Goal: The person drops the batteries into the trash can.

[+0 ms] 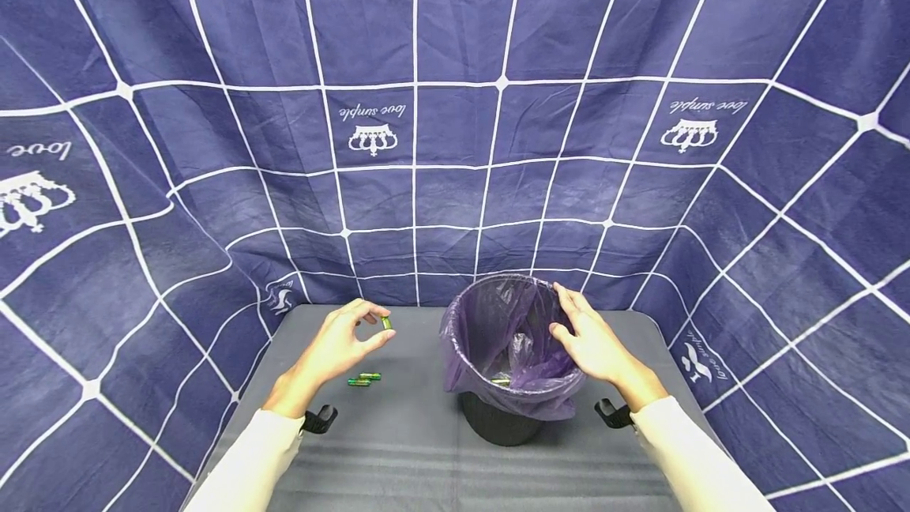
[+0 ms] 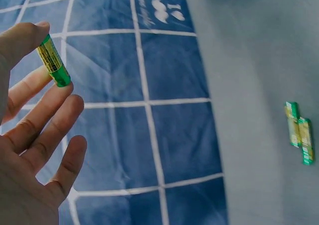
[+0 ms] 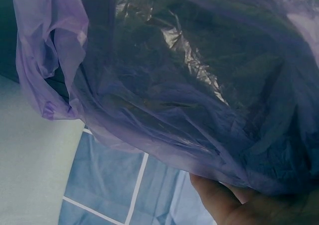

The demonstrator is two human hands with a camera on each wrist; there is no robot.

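Note:
My left hand [image 1: 343,340] pinches a green and gold battery [image 2: 54,60] between thumb and fingertips, above the table. Behind it, two matching batteries [image 1: 364,379] lie side by side on the table; they also show at the right in the left wrist view. A black trash bin [image 1: 498,421] is lined with a translucent purple bag [image 1: 465,334] folded over its rim. My right hand [image 1: 593,342] holds the bin's right rim, fingers along the outside and thumb across the rim. In the right wrist view the bag hides most of that hand.
The bin stands on a grey table [image 1: 398,449]. Blue gridded cloth [image 1: 455,125] hangs at the back and both sides. A small gold piece [image 1: 501,381] shows low inside the bag. Black wrist mounts [image 1: 320,419] sit on both wrists.

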